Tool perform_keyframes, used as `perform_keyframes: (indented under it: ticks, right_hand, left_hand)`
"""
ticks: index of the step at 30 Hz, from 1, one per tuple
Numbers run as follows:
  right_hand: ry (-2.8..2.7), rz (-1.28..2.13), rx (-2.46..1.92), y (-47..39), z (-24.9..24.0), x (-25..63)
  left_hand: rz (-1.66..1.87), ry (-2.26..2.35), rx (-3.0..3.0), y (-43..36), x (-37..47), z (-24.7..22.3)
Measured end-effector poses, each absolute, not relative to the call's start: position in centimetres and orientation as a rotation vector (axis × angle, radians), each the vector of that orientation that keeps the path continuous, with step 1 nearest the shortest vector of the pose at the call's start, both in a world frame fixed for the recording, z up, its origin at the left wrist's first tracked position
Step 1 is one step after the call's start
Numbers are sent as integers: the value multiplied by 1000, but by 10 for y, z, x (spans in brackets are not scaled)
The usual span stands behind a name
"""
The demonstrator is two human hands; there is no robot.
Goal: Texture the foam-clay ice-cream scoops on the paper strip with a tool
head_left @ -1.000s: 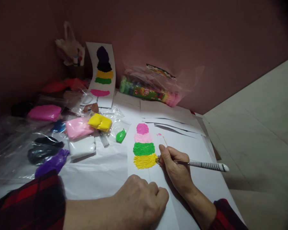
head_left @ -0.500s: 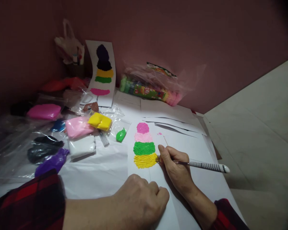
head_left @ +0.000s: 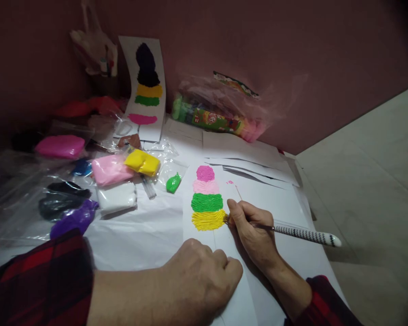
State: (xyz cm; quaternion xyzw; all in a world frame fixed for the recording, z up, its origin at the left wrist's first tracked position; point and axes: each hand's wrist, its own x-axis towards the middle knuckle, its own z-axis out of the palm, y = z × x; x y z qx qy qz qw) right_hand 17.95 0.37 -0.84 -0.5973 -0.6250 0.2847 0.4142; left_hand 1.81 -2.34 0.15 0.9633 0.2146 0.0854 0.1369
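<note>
A fork (head_left: 302,235) with a white-and-black patterned handle is in my right hand (head_left: 258,231), pinched near its neck. Its tines touch the right edge of the yellow clay band (head_left: 208,221), which is covered in ridges. Above that band, on the same white sheet (head_left: 187,222), lie a green band (head_left: 206,202), a light pink band (head_left: 206,186) and a round magenta patch (head_left: 205,173), all of clay. My left hand (head_left: 204,276) rests as a closed fist on the paper just below the yellow band; its fingertips are hidden and no object shows in it.
Bagged clay lies at left: magenta (head_left: 60,146), pink (head_left: 110,170), yellow (head_left: 142,162), white (head_left: 117,198), purple (head_left: 73,220) and green (head_left: 173,183). A sheet with coloured bands (head_left: 149,108) leans on the wall. A clear pack (head_left: 217,120) and loose papers (head_left: 245,147) lie behind.
The whole view has shifted slightly, with the background higher in the frame. The fork stays at the yellow band's right edge, its handle end a little further right. My left fist stays put.
</note>
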Motion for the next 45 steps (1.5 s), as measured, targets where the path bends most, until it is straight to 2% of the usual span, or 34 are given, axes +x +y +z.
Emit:
perform_keyframes:
  ticks: [19,29,39,45]
  right_hand:
    - [-1450,687,-1525,6,-6,177]
    - [-1441,661,-1516,7,-5,175]
    - [-1490,711,-1484,7,-7,177]
    - [-1493,731,-1471,7,-8,177]
  left_hand:
    - [374,646,2868,-26,20,-5]
    - [230,627,2864,-23,21,1]
    - [283,650,2886,-24,22,-2]
    - [190,632,2862,-22,22,3]
